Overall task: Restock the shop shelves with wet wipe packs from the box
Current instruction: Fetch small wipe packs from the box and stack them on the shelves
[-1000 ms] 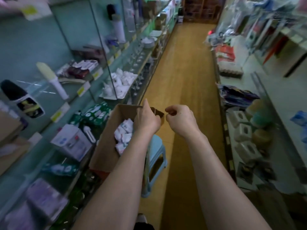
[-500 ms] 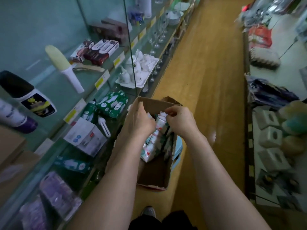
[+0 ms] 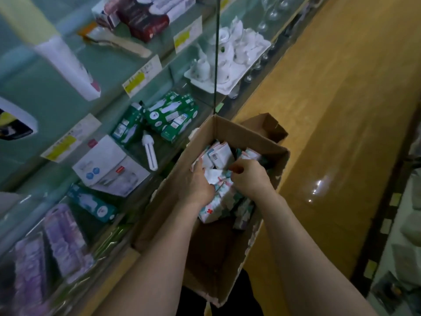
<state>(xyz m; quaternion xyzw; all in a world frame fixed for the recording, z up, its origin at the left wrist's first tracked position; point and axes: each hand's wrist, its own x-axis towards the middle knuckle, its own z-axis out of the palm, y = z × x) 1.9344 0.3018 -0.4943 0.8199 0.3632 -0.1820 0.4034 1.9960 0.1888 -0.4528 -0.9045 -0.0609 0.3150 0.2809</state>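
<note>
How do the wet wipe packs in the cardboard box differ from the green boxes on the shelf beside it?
The wet wipe packs are mostly white; the green boxes are green with white print. The packs sit in the cardboard box, the green boxes on the glass shelf. The left hand and right hand grip packs; the green boxes lie untouched. Both are loosely heaped.

The box (image 3: 241,134) is plain brown cardboard, matt and slightly rough, its near rim torn to a ragged, fibrous edge. The wet wipe packs (image 3: 214,209) inside it are soft plastic film, printed and faintly glossy, creased in places. The shelves (image 3: 57,103) are smooth greenish glass that reflects. The tea set (image 3: 237,53) looks like glazed white china. The green cartons (image 3: 173,115) are printed card. The floor (image 3: 341,110) is yellow wood-look board, polished enough to carry a bright glare.
</note>
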